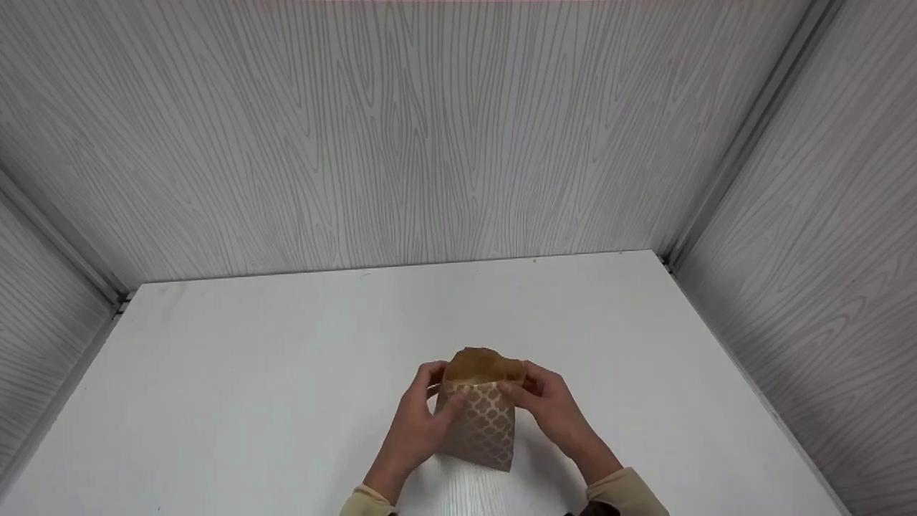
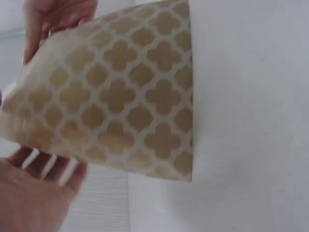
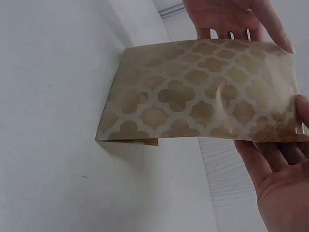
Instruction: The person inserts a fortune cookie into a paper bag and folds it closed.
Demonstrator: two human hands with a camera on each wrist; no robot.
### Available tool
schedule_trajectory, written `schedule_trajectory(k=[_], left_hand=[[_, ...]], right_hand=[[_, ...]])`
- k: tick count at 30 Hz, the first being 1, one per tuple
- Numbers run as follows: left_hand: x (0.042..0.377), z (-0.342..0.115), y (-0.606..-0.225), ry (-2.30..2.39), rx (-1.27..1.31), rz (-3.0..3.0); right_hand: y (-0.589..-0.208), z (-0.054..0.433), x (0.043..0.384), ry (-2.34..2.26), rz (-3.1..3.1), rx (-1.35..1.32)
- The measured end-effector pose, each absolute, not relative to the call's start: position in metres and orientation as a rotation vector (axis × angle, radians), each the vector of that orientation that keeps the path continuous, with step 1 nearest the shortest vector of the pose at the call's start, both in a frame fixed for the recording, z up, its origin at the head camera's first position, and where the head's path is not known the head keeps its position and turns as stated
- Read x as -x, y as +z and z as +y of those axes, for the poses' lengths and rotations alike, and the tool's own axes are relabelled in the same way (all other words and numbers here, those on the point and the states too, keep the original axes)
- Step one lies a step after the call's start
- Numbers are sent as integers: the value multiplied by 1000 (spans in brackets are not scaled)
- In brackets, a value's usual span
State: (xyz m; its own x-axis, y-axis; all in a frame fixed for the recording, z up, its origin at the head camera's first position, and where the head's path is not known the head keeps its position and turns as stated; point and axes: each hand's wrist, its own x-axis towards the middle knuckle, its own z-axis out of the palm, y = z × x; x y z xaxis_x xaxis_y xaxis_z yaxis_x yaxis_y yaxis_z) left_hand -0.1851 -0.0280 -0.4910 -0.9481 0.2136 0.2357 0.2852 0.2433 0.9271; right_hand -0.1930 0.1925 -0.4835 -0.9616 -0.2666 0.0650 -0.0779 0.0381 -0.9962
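A brown paper bag (image 1: 478,426) with a pale quatrefoil pattern is held between both hands, its mouth spread and its plain brown inside facing up in the head view. My left hand (image 1: 423,416) grips the left edge of the mouth, thumb on the patterned front and fingers behind. On the opposite edge, my right hand (image 1: 548,401) pinches the rim the same way. Both wrist views show the patterned bag (image 2: 118,92) from the side, its lower end near the white surface. In the right wrist view a folded flap (image 3: 145,141) shows at the bottom.
The white tabletop (image 1: 272,373) spreads around the hands. Grey wood-grain panels rise at the back (image 1: 401,143), at the right (image 1: 824,272) and at the left (image 1: 43,315).
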Motion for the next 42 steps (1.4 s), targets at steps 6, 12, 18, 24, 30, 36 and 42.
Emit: schedule_trajectory(k=[6,12,18,24,30,36,42], left_hand=[[184,-31,-492,-1954,487,-2288],[181,-30,-494,-1945,451,-2235],[179,-28,-500,-1926,408,-2194],[177,-28,-501,-1902,361,-2176],[178,-39,-495,-2059,486,-2150],[180,-47,-490,-2101,510,-2191],[176,-46,-495,-2093,489,-2198]], right_hand=[[-471,189,194,-2009,2171,295],[-461,183,197,-1955,2158,273],[-466,184,195,-1915,2164,339],[-475,188,192,-1886,2280,429],[-471,190,190,-1959,2353,443],[-457,189,180,-1967,2423,502],[-477,196,185,-1948,2503,491]])
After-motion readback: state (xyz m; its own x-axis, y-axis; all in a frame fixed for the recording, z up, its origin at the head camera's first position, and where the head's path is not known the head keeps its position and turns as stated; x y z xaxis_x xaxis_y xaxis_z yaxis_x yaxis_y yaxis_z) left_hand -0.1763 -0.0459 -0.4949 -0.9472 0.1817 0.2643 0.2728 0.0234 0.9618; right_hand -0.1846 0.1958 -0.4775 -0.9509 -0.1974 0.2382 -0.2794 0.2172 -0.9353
